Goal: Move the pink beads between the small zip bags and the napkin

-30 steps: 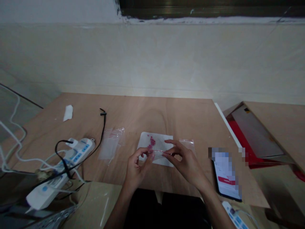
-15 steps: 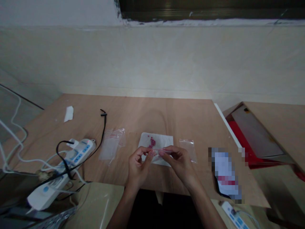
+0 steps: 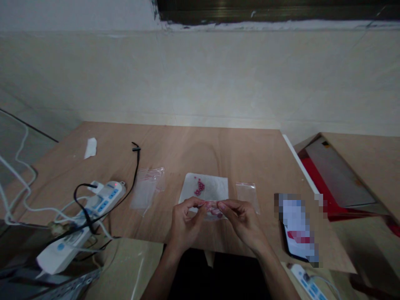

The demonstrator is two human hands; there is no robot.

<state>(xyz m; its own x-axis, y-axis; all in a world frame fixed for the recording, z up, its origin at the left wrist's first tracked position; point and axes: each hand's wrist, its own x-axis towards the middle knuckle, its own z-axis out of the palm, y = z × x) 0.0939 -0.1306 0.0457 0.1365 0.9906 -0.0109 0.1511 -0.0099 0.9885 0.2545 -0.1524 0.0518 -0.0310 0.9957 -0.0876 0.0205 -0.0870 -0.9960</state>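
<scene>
Between my two hands is a small clear zip bag (image 3: 214, 211) with a reddish strip along its top and a few dark pink beads showing inside. My left hand (image 3: 186, 223) pinches its left top corner between thumb and fingers. On the other corner, my right hand (image 3: 245, 223) has the same kind of pinch. Just beyond the fingers, loose dark pink beads (image 3: 199, 187) lie in a cluster on a white paper sheet (image 3: 217, 187). The bag hangs over the sheet's near edge, partly covered by my fingers.
Several clear zip bags (image 3: 144, 191) are stacked at left, and another clear bag (image 3: 246, 192) lies at right. A phone (image 3: 298, 229), partly pixelated, is farther right. A white power strip (image 3: 108, 198) with tangled cables and a paper scrap (image 3: 90, 148) occupy the left side.
Both hands have come slightly nearer to me and to the right with the bag. The bag's lower part and the beads in it now show; more of the loose beads are uncovered.
</scene>
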